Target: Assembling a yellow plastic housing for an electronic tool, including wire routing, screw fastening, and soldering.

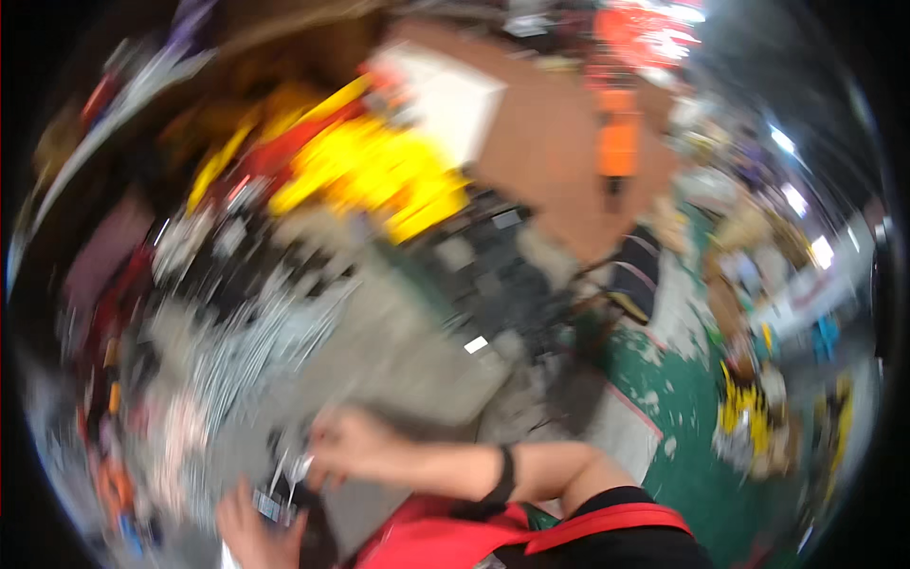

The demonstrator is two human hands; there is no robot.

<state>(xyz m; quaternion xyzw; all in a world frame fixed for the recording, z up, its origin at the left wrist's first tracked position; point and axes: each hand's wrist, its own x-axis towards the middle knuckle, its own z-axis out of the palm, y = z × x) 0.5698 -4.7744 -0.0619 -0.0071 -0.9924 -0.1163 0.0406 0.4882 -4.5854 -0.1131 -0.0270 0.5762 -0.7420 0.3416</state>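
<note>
Motion smears the whole head view. My left hand is low on the left, its thumb and fingers curled around a small dark and silvery piece whose kind I cannot make out. Just above and to the right, my right hand reaches across from the right with a black band on the wrist. Its fingers are bent together beside a small shiny bit, too blurred to name. Both hands are close together over the grey worktop.
Many thin silvery rods lie left of my hands. Ahead are dark blocky parts, a pile of yellow pieces, a white sheet and a brown board bearing an orange item. Green worn floor shows at right.
</note>
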